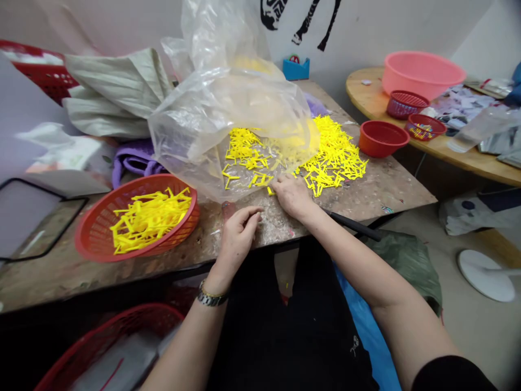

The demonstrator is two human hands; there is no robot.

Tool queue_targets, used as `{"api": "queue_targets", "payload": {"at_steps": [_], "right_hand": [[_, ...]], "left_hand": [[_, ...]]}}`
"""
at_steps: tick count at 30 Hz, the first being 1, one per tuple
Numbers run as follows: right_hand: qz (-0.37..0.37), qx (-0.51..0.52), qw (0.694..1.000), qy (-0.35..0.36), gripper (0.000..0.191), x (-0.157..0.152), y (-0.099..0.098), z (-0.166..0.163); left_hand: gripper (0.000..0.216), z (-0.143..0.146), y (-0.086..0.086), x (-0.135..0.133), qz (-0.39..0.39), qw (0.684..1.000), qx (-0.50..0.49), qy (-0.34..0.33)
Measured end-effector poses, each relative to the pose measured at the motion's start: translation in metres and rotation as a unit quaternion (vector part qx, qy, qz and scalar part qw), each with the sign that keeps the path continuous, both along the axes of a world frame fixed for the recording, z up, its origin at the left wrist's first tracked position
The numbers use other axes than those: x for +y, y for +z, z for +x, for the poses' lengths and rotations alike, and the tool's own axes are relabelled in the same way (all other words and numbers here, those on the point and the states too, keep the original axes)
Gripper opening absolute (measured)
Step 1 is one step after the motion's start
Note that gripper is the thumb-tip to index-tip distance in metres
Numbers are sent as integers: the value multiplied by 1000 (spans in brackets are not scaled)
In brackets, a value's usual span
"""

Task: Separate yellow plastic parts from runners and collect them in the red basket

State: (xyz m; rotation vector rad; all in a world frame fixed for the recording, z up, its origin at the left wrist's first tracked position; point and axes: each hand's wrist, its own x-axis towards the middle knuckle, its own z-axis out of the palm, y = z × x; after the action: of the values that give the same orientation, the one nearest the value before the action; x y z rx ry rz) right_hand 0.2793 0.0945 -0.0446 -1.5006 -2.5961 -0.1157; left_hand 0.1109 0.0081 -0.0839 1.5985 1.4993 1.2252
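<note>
My left hand (239,234), with a metal watch on its wrist, is held at the table's front edge. Its thumb and fingers are pressed together, and anything between them is hidden. My right hand (293,197) is a little farther in, fingers curled down at a small yellow plastic piece (271,191). Just beyond it, a clear plastic bag (195,136) lies with its mouth over loose yellow pieces. A larger pile of yellow plastic pieces (336,149) spreads to the right. On the left, an orange-red basket (93,233) holds more slender yellow pieces.
The worn table (386,190) ends close to my body. At its right edge stands a red bowl (382,138). A blue tape dispenser (296,69) is at the back. A round wooden table (368,89) bears a pink basin (423,73). Below left is a red basket (134,312).
</note>
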Motion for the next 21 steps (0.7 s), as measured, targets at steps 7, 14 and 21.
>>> {"api": "queue_targets", "payload": {"at_steps": [7, 14, 21], "right_hand": [[-5, 106, 994, 14, 23, -29, 5, 4], [-2, 244, 969, 45, 18, -59, -3, 12], [5, 331, 942, 57, 16, -74, -12, 24]], "left_hand": [[34, 6, 7, 4, -42, 995, -91, 29], [34, 26, 13, 4, -73, 978, -194, -14], [29, 54, 10, -3, -110, 928, -353, -40]]}}
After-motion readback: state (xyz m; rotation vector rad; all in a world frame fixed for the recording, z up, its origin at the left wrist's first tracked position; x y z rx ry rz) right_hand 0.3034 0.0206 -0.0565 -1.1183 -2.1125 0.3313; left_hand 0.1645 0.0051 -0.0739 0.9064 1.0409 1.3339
